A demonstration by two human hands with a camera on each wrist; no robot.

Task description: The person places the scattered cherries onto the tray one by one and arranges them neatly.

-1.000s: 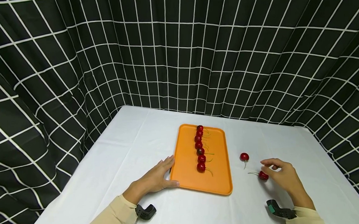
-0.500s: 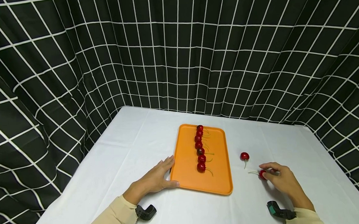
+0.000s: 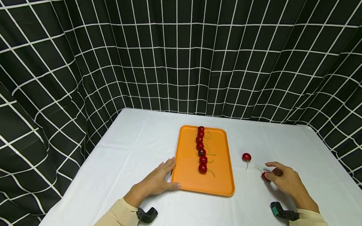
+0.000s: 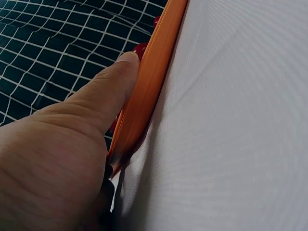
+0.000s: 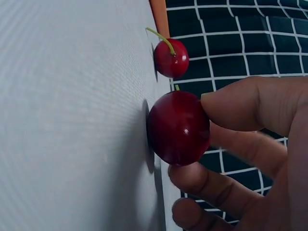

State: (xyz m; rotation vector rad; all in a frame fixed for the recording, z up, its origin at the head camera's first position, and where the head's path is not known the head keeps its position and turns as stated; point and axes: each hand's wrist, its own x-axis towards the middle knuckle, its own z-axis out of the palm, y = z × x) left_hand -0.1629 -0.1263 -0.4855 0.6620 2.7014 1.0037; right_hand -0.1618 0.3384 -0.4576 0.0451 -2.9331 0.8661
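On the white-covered table lies an orange tray (image 3: pixel 187 180) bearing a column of several red cherries (image 3: pixel 203 168), their stems pointing right. My left hand (image 3: pixel 155 178) rests at the tray's near left corner, fingers fairly straight along its side and thumb (image 4: pixel 108 89) across the rim. To the right of the tray, my right hand (image 3: pixel 288 180) pinches a dark red cherry (image 5: pixel 178 127) between thumb and finger, close over the cloth. That cherry's stem points up and left in the head view. Just beyond it lies another cherry (image 3: pixel 246 157), stem toward me.
White cloth (image 3: pixel 133 138) covers the table. A black curtain with a white grid (image 3: pixel 166 53) hangs behind the table and along both sides. A black device sits at each wrist, below beige sleeves (image 3: pixel 116 218).
My right thumb and finger have taken hold of the cherry, and its stem has swung from pointing left to pointing up and left. My left hand and the tray stay put.
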